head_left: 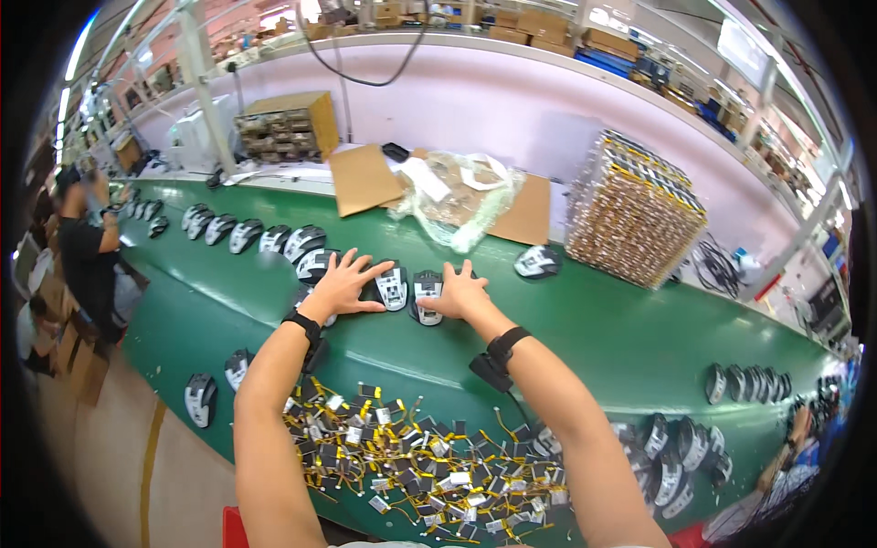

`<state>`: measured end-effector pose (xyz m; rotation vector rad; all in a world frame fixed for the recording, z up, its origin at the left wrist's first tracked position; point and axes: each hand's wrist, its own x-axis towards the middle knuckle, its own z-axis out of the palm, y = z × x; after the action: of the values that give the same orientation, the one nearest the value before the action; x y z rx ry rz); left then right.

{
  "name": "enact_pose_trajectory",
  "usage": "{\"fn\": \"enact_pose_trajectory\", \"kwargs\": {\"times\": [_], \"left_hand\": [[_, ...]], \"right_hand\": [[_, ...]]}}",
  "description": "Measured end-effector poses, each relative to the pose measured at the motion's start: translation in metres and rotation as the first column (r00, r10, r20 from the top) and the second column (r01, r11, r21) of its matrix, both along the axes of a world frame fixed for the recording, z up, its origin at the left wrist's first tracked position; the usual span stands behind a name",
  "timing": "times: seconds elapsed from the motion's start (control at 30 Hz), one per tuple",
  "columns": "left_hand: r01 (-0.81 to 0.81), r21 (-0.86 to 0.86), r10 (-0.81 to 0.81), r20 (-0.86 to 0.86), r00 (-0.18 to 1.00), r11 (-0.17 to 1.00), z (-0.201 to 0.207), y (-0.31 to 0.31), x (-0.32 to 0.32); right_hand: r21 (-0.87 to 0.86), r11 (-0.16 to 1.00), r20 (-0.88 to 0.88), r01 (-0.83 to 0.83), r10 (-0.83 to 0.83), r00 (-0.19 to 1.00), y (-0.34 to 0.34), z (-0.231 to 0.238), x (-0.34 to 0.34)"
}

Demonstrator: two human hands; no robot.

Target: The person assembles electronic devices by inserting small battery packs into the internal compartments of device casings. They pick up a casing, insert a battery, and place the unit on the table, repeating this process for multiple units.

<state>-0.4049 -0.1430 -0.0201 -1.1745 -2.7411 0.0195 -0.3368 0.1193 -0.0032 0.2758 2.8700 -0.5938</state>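
My left hand (345,283) lies with fingers spread over the bench, its thumb and index fingertip at a black and pale grey computer mouse (392,285). Part of another mouse (313,266) shows beside its fingers, and one more is partly hidden under the wrist. My right hand (463,294) has its fingers apart, the thumb resting on a second upright mouse (427,290) whose pale inner part faces up. The two mice stand side by side between my hands, a small gap apart. Both wrists wear black bands.
Many small battery packs (402,457) with yellow tape and wires lie heaped near me. More mice line the green bench (585,329) at far left and right. A tall stack of batteries (635,210), cardboard (365,178) and plastic wrap stand behind. People work at both sides.
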Motion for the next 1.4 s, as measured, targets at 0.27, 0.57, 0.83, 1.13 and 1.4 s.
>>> {"fn": "enact_pose_trajectory", "kwargs": {"times": [0.27, 0.57, 0.83, 1.13, 1.4], "left_hand": [[-0.463, 0.119, 0.470, -0.388, 0.793, 0.878, -0.033, -0.120, -0.060], [-0.747, 0.454, 0.870, -0.169, 0.463, 0.485, -0.028, -0.133, -0.076], [-0.224, 0.330, 0.255, -0.054, 0.965, 0.917, 0.031, 0.001, 0.000], [-0.019, -0.115, 0.045, 0.224, 0.974, 0.993, 0.005, 0.092, 0.064], [-0.105, 0.026, 0.095, 0.247, 0.964, 0.994, -0.004, 0.078, 0.042]], "right_hand": [[-0.141, 0.931, -0.653, -0.336, 0.167, 0.738, -0.035, -0.009, -0.045], [0.216, 0.840, -0.229, 0.497, -0.452, 0.862, 0.182, 0.004, 0.029], [0.264, 0.964, -0.386, -0.011, 0.116, 0.915, 0.084, -0.039, 0.047], [0.093, 0.874, -0.037, -0.478, 0.483, 0.875, 0.115, 0.051, 0.078], [0.120, 0.838, -0.014, -0.532, 0.537, 0.843, 0.135, 0.132, 0.254]]}}
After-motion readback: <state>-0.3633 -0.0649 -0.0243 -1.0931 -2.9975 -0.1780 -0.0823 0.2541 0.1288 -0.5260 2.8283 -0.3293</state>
